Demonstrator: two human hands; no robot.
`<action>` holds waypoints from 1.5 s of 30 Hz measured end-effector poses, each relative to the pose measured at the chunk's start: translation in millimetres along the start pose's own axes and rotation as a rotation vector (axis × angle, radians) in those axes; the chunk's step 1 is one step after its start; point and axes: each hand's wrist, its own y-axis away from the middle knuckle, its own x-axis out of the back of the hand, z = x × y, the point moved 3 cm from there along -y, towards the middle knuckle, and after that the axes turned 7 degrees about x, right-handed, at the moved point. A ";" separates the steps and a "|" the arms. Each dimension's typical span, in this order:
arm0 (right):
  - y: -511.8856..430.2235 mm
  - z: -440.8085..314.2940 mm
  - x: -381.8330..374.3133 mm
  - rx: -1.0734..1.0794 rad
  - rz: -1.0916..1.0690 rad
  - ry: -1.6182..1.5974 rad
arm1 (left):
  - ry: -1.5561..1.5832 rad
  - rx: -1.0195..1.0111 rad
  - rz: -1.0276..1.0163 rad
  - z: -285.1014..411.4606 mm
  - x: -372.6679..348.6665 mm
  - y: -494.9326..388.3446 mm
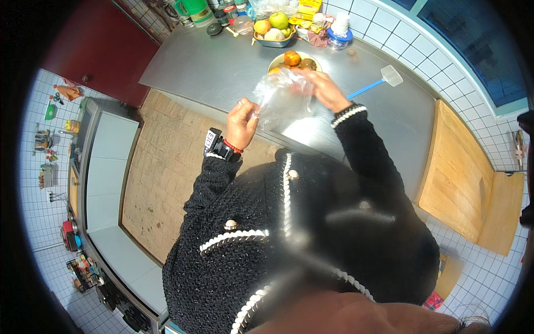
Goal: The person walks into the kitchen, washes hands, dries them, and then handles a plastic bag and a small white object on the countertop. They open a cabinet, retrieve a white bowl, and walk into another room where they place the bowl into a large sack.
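Observation:
A clear plastic bag [283, 100] is stretched between my hands above the near edge of the steel counter. My left hand [242, 121] pinches its left side between thumb and fingers. My right hand [327, 89] is at the bag's upper right, with its fingers partly hidden by the film, and seems to hold it. Just beyond the bag stands a round bowl [318, 62], partly covered by it, with an orange fruit [292, 58] and a brownish fruit [308, 64] in it.
A blue fly swatter [367, 88] lies right of my right hand. Farther back stand a dish [273, 43] of fruit, an avocado-like dark fruit [214, 29], a blue-lidded tub [338, 38] and jars. A wooden board [457, 167] is at the right.

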 end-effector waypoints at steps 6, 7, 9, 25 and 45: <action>4.5 -5.3 -31.6 0.124 0.077 -0.012 | 0.069 0.111 -0.142 1.8 0.8 0.6; 6.7 -2.6 -37.7 0.084 0.004 -0.044 | 0.111 0.108 -0.073 1.9 2.2 0.4; 9.3 5.7 -49.5 0.094 -0.137 -0.149 | 0.269 0.205 0.039 -3.1 -3.1 -2.7; 18.7 7.6 -57.0 0.893 -0.275 1.244 | 0.474 0.243 0.130 -9.6 -1.0 -7.4; -1.2 -19.2 -50.2 0.607 0.350 0.707 | 0.243 0.368 0.553 -14.0 27.9 -22.0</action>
